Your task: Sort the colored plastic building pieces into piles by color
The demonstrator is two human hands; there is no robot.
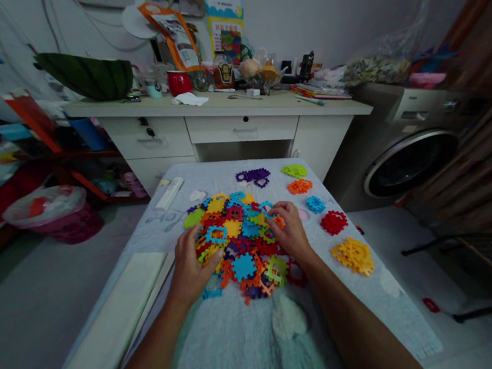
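Observation:
A mixed pile of colourful plastic interlocking tiles (243, 266) with notched edges lies on the cloth-covered table in front of me. My left hand (192, 269) rests against the pile's left side, thumb spread away from the fingers; its fingertips are partly hidden among the tiles. On the right side, my right hand (290, 231) has bent fingers over the pile's edge, thumb and forefinger apart around an orange tile (279, 221). Sorted by colour, smaller heaps lie farther out: purple tiles (254, 176), green tiles (295, 171), orange tiles (300, 186), blue tiles (315, 204), red tiles (334, 222) and yellow tiles (352, 256).
A long white board or box (118, 311) lies along the table's left side, with a small white bar (169, 194) beyond it. Behind stands a white desk (243, 126) crowded with objects. A washing machine (402, 149) is at right, a pink bin (61, 220) at left.

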